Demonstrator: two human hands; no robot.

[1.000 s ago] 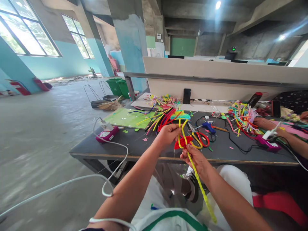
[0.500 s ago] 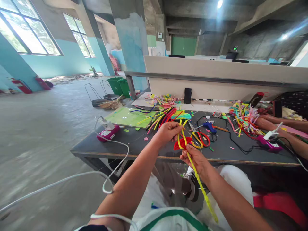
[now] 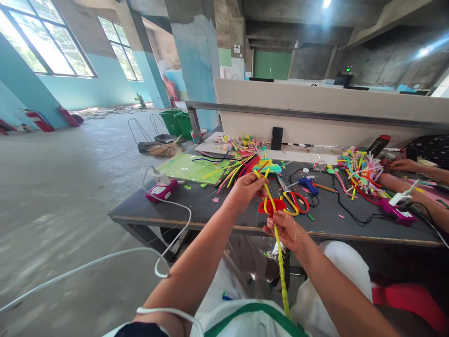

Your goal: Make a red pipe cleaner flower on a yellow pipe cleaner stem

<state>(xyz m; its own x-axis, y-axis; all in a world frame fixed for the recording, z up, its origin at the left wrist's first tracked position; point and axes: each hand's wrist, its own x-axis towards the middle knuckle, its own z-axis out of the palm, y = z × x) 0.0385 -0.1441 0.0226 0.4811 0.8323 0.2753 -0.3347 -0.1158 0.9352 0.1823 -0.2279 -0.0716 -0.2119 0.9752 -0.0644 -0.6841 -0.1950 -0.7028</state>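
Observation:
A yellow pipe cleaner (image 3: 281,271), twisted into a long stem, hangs down from my hands toward my lap. My left hand (image 3: 247,192) pinches one of its loose upper strands between thumb and fingers. Lower down, my right hand (image 3: 286,229) grips the stem just under a red fuzzy piece (image 3: 279,205). The two yellow strands rise past this red piece and cross above it. Behind my right hand lie scissors with red and yellow handles (image 3: 304,204), partly covered by the red piece and my fingers.
Bundled pipe cleaners (image 3: 249,164) lie behind my left hand, near a green board (image 3: 196,167). A blue glue gun (image 3: 307,185) rests beyond the scissors. Purple power strips (image 3: 162,191) sit at both sides. At right are another person's hands (image 3: 394,183). A white cable (image 3: 105,256) crosses my left arm.
The stem's lower end has swung left and now hangs nearly straight down. The loose strands have shifted and cross above the red piece. Both hands keep their grip.

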